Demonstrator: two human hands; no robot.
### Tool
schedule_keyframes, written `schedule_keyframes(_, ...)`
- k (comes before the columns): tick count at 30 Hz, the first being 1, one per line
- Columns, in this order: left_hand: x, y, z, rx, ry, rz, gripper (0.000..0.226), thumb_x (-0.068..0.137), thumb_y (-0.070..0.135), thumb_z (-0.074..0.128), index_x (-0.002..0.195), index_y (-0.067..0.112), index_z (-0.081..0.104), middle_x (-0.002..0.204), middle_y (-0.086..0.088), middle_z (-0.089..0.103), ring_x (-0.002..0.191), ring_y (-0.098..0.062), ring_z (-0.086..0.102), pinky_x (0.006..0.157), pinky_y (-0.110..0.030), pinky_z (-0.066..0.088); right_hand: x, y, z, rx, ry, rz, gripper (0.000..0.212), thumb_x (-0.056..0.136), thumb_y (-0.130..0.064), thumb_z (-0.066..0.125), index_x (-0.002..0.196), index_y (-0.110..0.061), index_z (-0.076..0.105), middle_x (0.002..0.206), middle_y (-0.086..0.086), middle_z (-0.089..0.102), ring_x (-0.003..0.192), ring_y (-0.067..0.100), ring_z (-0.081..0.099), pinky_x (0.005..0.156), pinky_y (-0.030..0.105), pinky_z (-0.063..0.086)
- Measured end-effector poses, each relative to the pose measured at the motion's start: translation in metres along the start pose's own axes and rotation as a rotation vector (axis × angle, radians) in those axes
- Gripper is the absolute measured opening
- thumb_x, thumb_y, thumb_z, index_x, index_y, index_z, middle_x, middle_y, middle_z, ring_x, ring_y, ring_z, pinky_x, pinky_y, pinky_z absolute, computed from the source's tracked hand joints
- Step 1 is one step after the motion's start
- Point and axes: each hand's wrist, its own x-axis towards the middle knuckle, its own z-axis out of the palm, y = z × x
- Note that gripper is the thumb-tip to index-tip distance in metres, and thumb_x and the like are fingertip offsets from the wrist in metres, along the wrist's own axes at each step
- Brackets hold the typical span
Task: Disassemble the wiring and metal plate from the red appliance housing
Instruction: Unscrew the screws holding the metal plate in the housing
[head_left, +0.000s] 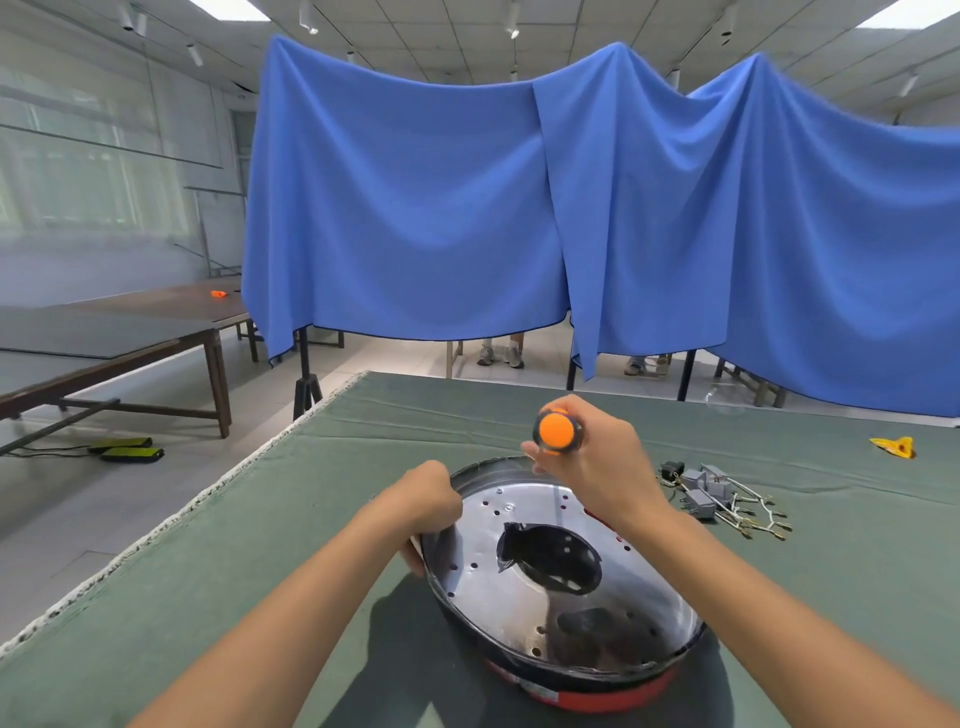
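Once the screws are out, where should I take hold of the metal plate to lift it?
Probably by the edge of the central hole in the metal plate, coming from above. The plate lies flat and recessed inside the housing, its outer edge close against the wall, so the hole seems the only open edge.

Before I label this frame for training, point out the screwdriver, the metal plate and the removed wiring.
screwdriver (557, 430): head view, orange butt of the handle.
metal plate (483, 540): head view, bare shiny face left of the central hole.
wiring (727, 501): head view, middle of the loose bundle on the cloth.
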Motion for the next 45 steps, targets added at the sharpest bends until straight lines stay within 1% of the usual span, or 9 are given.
schedule_keyframes(3, -0.005, 0.002, -0.001, -0.049, -0.006, 0.018, 0.034, 0.083, -0.005, 0.031, 0.105, -0.005, 0.057, 0.085, -0.023, 0.063, 0.076, -0.043, 0.067, 0.050, -0.043, 0.057, 0.000, -0.005, 0.000, -0.239, 0.231, -0.183, 0.016, 0.079, -0.032, 0.075, 0.081, -0.019, 0.066, 0.061, -0.002, 0.068, 0.063, 0.024, 0.067, 0.060, 0.034, 0.052)
schedule_keyframes(7, 0.006, 0.006, -0.005, -0.049, 0.015, 0.099, 0.040, 0.086, -0.006, 0.032, 0.115, 0.002, 0.059, 0.093, -0.016, 0.062, 0.086, -0.033, 0.062, 0.069, -0.036, 0.050, 0.005, -0.009, -0.010, -0.095, 0.332, -0.098, 0.030, 0.080, -0.035, 0.069, 0.069, -0.007, 0.067, 0.053, 0.008, 0.065, 0.058, 0.030, 0.065, 0.061, 0.039, 0.054)
schedule_keyframes(10, 0.015, 0.012, -0.005, -0.006, 0.047, 0.146, 0.036, 0.085, -0.006, 0.034, 0.104, 0.002, 0.064, 0.088, -0.011, 0.059, 0.084, -0.028, 0.054, 0.068, -0.026, 0.039, 0.009, -0.010, -0.019, 0.090, 0.414, -0.050, 0.041, 0.074, -0.043, 0.063, 0.068, -0.003, 0.066, 0.056, 0.014, 0.063, 0.057, 0.037, 0.063, 0.060, 0.049, 0.053)
schedule_keyframes(13, 0.020, 0.019, 0.006, 0.084, 0.108, 0.111, 0.026, 0.083, 0.000, 0.036, 0.093, 0.004, 0.059, 0.094, -0.018, 0.059, 0.086, -0.030, 0.055, 0.072, -0.033, 0.042, 0.011, -0.010, -0.026, 0.117, 0.478, -0.078, 0.054, 0.068, -0.055, 0.053, 0.063, -0.002, 0.063, 0.052, 0.015, 0.059, 0.054, 0.036, 0.059, 0.058, 0.045, 0.051)
schedule_keyframes(17, 0.015, 0.026, 0.019, 0.263, 0.195, 0.015, 0.014, 0.088, 0.009, 0.037, 0.094, 0.013, 0.049, 0.115, -0.010, 0.059, 0.098, -0.029, 0.053, 0.077, -0.033, 0.038, 0.016, -0.005, -0.028, 0.033, 0.518, -0.097, 0.050, 0.073, -0.050, 0.053, 0.060, -0.002, 0.060, 0.049, 0.008, 0.059, 0.052, 0.019, 0.054, 0.055, 0.024, 0.042)
schedule_keyframes(22, 0.011, 0.031, 0.023, 0.448, 0.250, -0.003, 0.025, 0.089, 0.010, 0.041, 0.112, 0.011, 0.051, 0.125, -0.011, 0.054, 0.118, -0.030, 0.045, 0.089, -0.037, 0.040, 0.025, 0.001, -0.021, 0.000, 0.531, -0.134, 0.035, 0.076, -0.034, 0.057, 0.049, -0.017, 0.042, 0.039, -0.008, 0.041, 0.050, 0.002, 0.048, 0.049, 0.007, 0.036)
schedule_keyframes(35, 0.016, 0.034, 0.045, 0.525, 0.293, 0.225, 0.053, 0.093, 0.028, 0.046, 0.142, 0.022, 0.024, 0.133, -0.011, 0.041, 0.122, -0.031, 0.041, 0.090, -0.037, 0.037, 0.037, 0.011, -0.009, 0.019, 0.511, -0.196, 0.034, 0.076, -0.030, 0.056, 0.051, -0.023, 0.036, 0.039, -0.011, 0.035, 0.049, 0.001, 0.047, 0.048, 0.005, 0.036)
schedule_keyframes(38, 0.014, 0.031, 0.045, 0.510, 0.313, 0.241, 0.054, 0.094, 0.031, 0.045, 0.143, 0.024, 0.023, 0.133, -0.011, 0.041, 0.121, -0.030, 0.043, 0.089, -0.036, 0.037, 0.039, 0.007, -0.010, 0.034, 0.487, -0.199, 0.029, 0.076, -0.031, 0.056, 0.054, -0.017, 0.044, 0.042, -0.008, 0.040, 0.052, 0.007, 0.047, 0.048, 0.009, 0.037)
schedule_keyframes(45, 0.015, 0.032, 0.047, 0.520, 0.335, 0.248, 0.051, 0.093, 0.027, 0.045, 0.141, 0.024, 0.026, 0.130, -0.011, 0.043, 0.118, -0.030, 0.045, 0.085, -0.035, 0.038, 0.038, 0.005, -0.009, 0.021, 0.464, -0.232, 0.040, 0.081, -0.020, 0.062, 0.052, -0.025, 0.036, 0.041, -0.011, 0.037, 0.047, 0.004, 0.045, 0.047, 0.010, 0.038)
